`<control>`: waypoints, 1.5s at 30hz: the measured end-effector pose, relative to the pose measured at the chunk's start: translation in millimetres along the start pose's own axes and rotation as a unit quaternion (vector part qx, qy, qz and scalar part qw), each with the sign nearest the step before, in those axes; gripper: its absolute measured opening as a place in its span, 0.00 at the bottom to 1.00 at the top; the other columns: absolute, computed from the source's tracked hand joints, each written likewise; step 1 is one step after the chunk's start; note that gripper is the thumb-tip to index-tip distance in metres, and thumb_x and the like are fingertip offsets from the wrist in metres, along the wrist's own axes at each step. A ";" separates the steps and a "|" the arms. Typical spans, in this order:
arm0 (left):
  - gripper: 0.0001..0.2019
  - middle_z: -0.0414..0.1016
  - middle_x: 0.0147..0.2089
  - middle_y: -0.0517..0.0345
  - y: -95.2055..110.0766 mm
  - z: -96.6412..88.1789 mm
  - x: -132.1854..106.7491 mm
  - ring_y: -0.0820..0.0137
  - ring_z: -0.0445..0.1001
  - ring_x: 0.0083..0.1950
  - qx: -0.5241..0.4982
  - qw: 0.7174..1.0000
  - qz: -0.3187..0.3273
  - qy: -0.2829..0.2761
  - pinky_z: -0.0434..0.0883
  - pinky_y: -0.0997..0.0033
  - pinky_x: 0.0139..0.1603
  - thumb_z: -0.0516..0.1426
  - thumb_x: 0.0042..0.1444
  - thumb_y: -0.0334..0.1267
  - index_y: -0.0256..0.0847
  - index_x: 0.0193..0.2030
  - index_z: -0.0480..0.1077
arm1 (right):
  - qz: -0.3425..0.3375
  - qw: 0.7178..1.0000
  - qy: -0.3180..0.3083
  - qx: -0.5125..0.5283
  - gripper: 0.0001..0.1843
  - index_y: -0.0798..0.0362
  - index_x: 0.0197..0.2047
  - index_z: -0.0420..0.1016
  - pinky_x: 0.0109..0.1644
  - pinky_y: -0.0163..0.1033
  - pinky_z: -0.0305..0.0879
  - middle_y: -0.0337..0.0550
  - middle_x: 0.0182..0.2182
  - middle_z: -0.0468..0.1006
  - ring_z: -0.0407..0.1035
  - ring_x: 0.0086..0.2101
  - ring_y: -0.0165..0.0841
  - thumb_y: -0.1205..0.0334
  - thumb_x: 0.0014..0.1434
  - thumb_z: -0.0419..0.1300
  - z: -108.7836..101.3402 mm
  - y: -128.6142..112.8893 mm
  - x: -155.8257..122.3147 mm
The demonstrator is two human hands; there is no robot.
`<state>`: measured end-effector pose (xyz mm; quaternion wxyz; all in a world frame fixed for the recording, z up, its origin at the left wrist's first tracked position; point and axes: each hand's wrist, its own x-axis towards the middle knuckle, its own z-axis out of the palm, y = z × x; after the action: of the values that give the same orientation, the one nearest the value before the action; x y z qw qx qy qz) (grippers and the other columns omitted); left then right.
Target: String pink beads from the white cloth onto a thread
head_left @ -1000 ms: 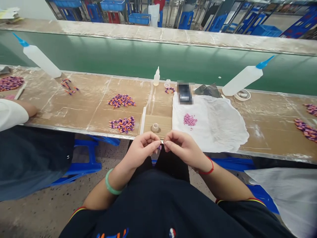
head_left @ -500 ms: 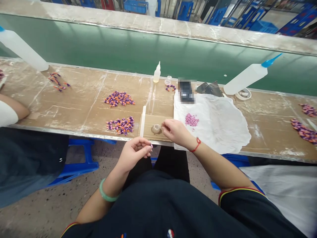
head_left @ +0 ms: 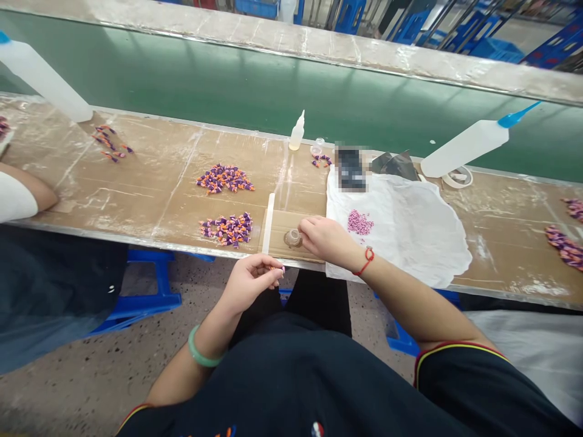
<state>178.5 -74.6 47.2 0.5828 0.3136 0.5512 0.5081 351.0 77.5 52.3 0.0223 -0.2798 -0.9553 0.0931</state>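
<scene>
Left hand: thumb and fingers clamped on a small piece, just off the table's near edge.
Right hand: fingertips at the clear jar; whether gripping anything, cannot tell.
Jar's spot: cardboard, beside a white stick.
White cloth: pink bits heaped on it.

Purple and orange color the small pieces, pink the tiny bits, white the cloth, brown the tabletop and deep green the panel, while a dark navy shirt, its sleeves edged in red and yellow, joins a pale green bangle and red wrist cord.
</scene>
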 end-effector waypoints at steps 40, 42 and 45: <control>0.08 0.84 0.31 0.58 33.2 29.2 -27.1 0.71 0.81 0.27 -0.067 0.978 0.196 0.037 0.82 0.74 0.30 0.72 0.49 0.39 0.40 0.32 0.79 | -0.045 0.904 0.146 0.400 0.08 0.51 0.32 0.67 0.28 0.30 0.63 0.36 0.26 0.76 0.68 0.25 0.26 0.69 0.63 0.55 -67.3 -72.4 -48.0; 0.08 0.83 0.30 0.58 32.7 30.3 -26.3 0.72 0.81 0.26 -0.071 0.976 0.203 0.038 0.81 0.74 0.30 0.72 0.49 0.39 0.40 0.31 0.79 | -0.053 0.910 0.157 0.381 0.08 0.50 0.32 0.66 0.28 0.30 0.63 0.36 0.26 0.76 0.68 0.25 0.25 0.70 0.63 0.55 -68.4 -73.0 -47.6; 0.10 0.83 0.30 0.57 32.7 31.7 -25.2 0.71 0.81 0.26 -0.070 0.974 0.208 0.049 0.81 0.74 0.29 0.72 0.48 0.41 0.39 0.30 0.79 | -0.060 0.919 0.160 0.355 0.08 0.50 0.32 0.65 0.28 0.31 0.63 0.36 0.26 0.77 0.68 0.24 0.26 0.70 0.63 0.54 -68.9 -73.8 -47.3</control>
<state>204.0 -82.7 91.9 0.4572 0.3546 0.4652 0.6699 358.2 2.5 134.5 0.2780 -0.2070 -0.8581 0.3788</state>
